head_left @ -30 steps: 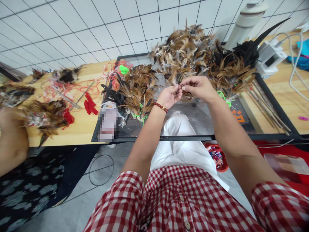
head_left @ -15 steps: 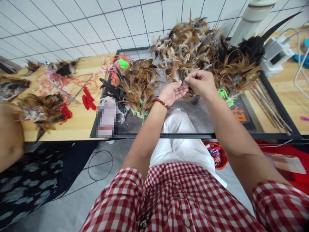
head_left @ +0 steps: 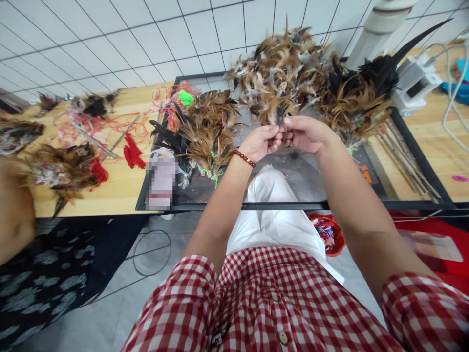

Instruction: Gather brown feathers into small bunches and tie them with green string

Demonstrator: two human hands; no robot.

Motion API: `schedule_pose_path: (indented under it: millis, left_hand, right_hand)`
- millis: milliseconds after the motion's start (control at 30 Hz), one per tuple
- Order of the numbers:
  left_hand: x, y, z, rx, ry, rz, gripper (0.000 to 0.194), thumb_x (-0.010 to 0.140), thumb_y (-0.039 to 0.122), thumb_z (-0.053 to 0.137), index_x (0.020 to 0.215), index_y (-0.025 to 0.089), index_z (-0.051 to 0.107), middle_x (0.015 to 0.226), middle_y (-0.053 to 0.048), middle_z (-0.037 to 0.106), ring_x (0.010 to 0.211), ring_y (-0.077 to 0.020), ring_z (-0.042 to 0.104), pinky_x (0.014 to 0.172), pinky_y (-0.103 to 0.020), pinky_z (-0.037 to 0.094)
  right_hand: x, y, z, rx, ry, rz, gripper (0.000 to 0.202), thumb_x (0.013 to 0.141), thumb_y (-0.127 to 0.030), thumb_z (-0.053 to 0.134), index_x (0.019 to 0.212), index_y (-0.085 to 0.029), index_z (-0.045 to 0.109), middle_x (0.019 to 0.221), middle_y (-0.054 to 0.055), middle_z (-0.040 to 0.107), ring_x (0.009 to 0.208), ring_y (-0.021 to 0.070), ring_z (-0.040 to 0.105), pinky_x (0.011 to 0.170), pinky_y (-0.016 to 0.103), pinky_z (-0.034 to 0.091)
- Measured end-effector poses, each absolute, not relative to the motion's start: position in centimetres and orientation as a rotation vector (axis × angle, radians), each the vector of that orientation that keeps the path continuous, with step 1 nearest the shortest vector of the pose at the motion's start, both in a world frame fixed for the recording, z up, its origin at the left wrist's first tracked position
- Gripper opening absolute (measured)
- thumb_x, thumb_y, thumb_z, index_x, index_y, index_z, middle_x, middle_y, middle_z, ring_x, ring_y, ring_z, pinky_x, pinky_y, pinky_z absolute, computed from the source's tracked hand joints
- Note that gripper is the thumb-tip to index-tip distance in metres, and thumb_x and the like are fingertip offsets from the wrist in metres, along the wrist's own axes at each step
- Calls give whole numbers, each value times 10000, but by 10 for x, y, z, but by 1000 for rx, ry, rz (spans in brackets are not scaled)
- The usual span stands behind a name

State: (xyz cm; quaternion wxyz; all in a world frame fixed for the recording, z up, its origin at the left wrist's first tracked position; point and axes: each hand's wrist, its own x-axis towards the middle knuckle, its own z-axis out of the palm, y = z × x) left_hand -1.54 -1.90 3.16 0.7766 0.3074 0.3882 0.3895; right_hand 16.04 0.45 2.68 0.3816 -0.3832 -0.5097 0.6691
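Observation:
Over the dark board, my left hand (head_left: 261, 143), a red bead bracelet on its wrist, meets my right hand (head_left: 307, 134) fingertip to fingertip. Both are closed in a pinch on small brown and grey feathers (head_left: 277, 116), which blend into the heap behind, so the exact held part is hard to make out. Just beyond lies a large pile of loose brown, white and black feathers (head_left: 282, 73). To the left of my hands are bundled brown feathers (head_left: 211, 129) with bright green ties. More brown feathers (head_left: 353, 105) lie on the right, partly behind my right arm.
Thin sticks (head_left: 412, 161) lie at the board's right, near a white charger (head_left: 417, 83). A white pipe (head_left: 381, 32) rises behind. On the left are red yarn (head_left: 132, 151), a feather bundle (head_left: 60, 168) and another person's arm (head_left: 16, 210). An orange basket (head_left: 330, 234) stands below.
My right hand has lowered slightly and its fingers have curled in closer to my left fingertips. My left fingers have drawn together too. The piles look the same.

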Motion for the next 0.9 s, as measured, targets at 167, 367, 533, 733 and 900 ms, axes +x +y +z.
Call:
schedule_pose_path:
  millis: [167,367,533,733,900]
  left_hand:
    - [-17,-21,31,793,768,730,166,917,271,777,842,139,710,634,24,680,533,-40,621,586,-149,494]
    - [-15,-24,28,900,763,742,252,897,387,796,926,143,741,904,-60,814,815,-128,776,904,-295,598]
    - [-11,-21,25,867,867,862,207,916,340,778,861,151,715,849,-39,800,886,-119,775,955,-271,578]
    - [-11,-18,29,554,864,1061,150,982,327,691,992,180,715,918,-28,800,922,-121,775,914,-257,600]
    - [-10,-19,30,520,852,1010,142,965,328,712,971,186,721,938,-16,795,852,-97,752,937,-270,596]
  right_hand:
    - [158,0,29,-922,-1230,1725,572,458,-576,1028,669,-185,668,566,-11,629,537,125,593,524,284,534]
    - [156,9,19,-1064,-1203,1503,500,578,-485,996,576,-213,577,496,-29,555,452,97,479,413,256,399]
    - [154,11,14,-1034,-1368,1329,423,705,-581,899,734,-234,658,596,-13,583,590,163,585,533,324,511]
    - [154,10,13,-1049,-1766,734,890,532,-407,1018,1338,-283,661,1183,73,678,992,254,664,850,416,602]
    - [155,6,13,-1113,-1860,597,844,699,-438,925,1460,-340,574,1307,102,643,1096,303,627,938,473,573]
